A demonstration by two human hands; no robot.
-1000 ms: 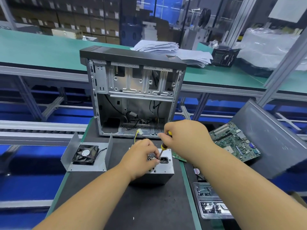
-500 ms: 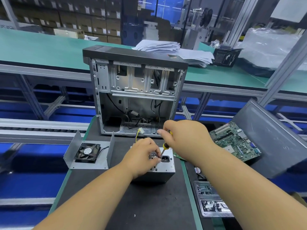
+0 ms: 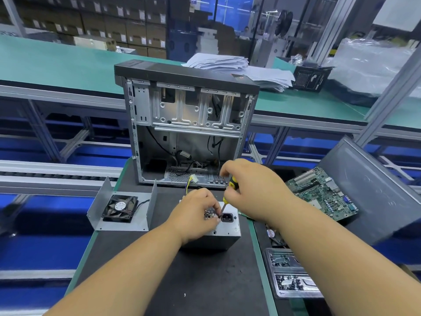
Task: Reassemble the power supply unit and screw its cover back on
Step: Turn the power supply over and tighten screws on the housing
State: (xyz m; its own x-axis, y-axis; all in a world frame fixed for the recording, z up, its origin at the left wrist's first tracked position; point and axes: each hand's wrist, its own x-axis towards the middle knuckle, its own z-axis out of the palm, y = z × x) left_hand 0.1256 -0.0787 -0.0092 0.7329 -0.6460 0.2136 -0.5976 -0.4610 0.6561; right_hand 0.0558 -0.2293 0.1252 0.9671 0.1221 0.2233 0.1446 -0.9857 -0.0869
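Nearest the person, the dark mat of the desk point(image 3: 173, 281) lay bare between the two forearms, reaching to the front edge. To the right of the mat's green border sat a clear parts tray point(image 3: 293, 273) holding small dark hardware (too small to tell screws from clips).

At the middle of the mat stood the power supply unit point(image 3: 227, 229), a grey metal box with its mains socket facing up. The left hand point(image 3: 193, 215) rested on its top face, fingers curled, with the fingertips point(image 3: 213, 208) pinched together at the shaft of the screwdriver point(image 3: 229, 193) just left of the socket; whether a screw sat between them could not be told. The right hand point(image 3: 252, 190) was clamped round the yellow-and-black handle, holding the tool tilted, its tip down on the unit's top face beside the socket. The two hands were close together, nearly touching.

Toward the mat's left edge lay a bent metal cover point(image 3: 123, 210) with a black fan point(image 3: 120, 208) resting in it, well apart from the unit. Off the right edge, a green circuit board point(image 3: 323, 192) leaned against a grey panel point(image 3: 373, 192).

Behind the hands, at the far edge of the mat, stood an open computer case point(image 3: 186, 124), upright, loose cables inside. A yellow-wired connector point(image 3: 192, 179) rose from the unit toward it. Beyond ran a green bench with stacked papers point(image 3: 239, 67).
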